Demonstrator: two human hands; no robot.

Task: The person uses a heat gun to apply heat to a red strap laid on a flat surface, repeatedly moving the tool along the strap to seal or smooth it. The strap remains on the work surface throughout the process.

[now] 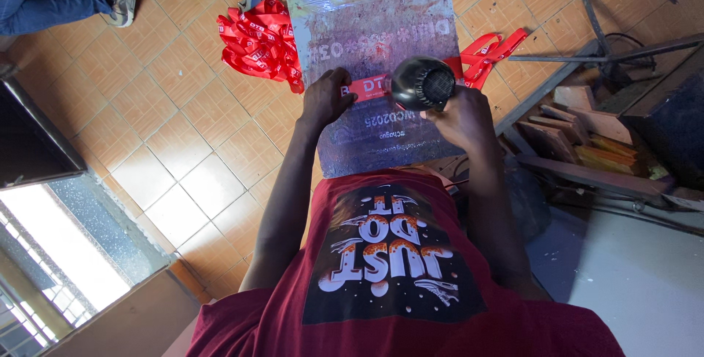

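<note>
Ribbon (370, 85) lies flat across our printed board (367, 49), pinned at its near end by our left hand (325, 96) while our right hand (463, 116) grips the dryer (422, 83) over it, so next seems steady heat along its length.

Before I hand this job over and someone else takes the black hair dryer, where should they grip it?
By the handle, coming in from the right. The right hand already wraps it there, while the dryer's round grilled back faces up and its nozzle points down at the red ribbon pinned by the left hand.
</note>
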